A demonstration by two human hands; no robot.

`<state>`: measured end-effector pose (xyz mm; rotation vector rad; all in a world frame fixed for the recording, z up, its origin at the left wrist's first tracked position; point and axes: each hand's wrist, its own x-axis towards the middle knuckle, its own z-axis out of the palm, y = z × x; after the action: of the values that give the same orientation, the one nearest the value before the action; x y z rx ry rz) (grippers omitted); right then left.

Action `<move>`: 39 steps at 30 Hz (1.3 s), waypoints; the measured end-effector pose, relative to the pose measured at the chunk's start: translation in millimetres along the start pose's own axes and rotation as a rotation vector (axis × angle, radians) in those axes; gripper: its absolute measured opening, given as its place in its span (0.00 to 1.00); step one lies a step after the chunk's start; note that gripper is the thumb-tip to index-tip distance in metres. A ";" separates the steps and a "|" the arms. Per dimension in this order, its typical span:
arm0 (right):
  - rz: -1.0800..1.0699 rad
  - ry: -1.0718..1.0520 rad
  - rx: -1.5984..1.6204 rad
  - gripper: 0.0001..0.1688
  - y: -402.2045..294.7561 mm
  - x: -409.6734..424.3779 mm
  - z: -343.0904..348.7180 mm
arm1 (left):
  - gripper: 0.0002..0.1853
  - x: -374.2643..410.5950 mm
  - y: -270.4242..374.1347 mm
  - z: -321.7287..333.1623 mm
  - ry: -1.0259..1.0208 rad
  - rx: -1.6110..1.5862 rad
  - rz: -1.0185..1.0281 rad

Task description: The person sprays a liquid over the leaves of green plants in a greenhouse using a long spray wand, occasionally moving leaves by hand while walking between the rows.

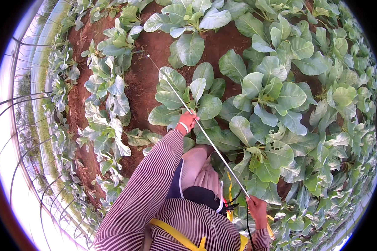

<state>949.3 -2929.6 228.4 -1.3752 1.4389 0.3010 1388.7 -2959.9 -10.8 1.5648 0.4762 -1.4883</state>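
Note:
My left hand (187,121), with a white band at the wrist, is closed around the middle of a long, thin metal spray lance (218,151). The lance's near end sits in my right hand (257,207), where the fingers wrap round it. From there the lance slants up and to the left across the view. Its small pale nozzle tip (148,56) is over bare soil, close to a leafy plant. Below my right hand hangs a black hose (248,227). Broad-leaved brassica plants (197,94) spread under and beside the lance.
Dense brassica rows (271,91) fill the right side, some leaves holed. Reddish-brown soil (144,84) runs between rows. Curved greenhouse hoops (14,100) and pale plastic sheeting (4,150) border the left. Yellow straps (176,233) cross my striped shirt, and a dark pouch (204,196) is at my waist.

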 end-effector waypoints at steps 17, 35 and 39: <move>0.038 0.259 0.328 0.12 24.9 4.8 46.2 | 0.22 11.4 -48.2 157.0 -0.154 0.258 0.117; -0.051 0.268 0.288 0.11 20.8 24.6 70.1 | 0.29 26.1 -35.2 141.6 -0.016 0.308 0.142; -0.041 0.298 0.342 0.12 26.9 10.2 71.2 | 0.26 29.5 -37.8 132.8 -0.118 0.361 0.050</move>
<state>964.9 -2872.5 179.6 -1.1992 1.6147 -0.1798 1286.9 -3055.0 -34.3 1.7346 0.1015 -1.6841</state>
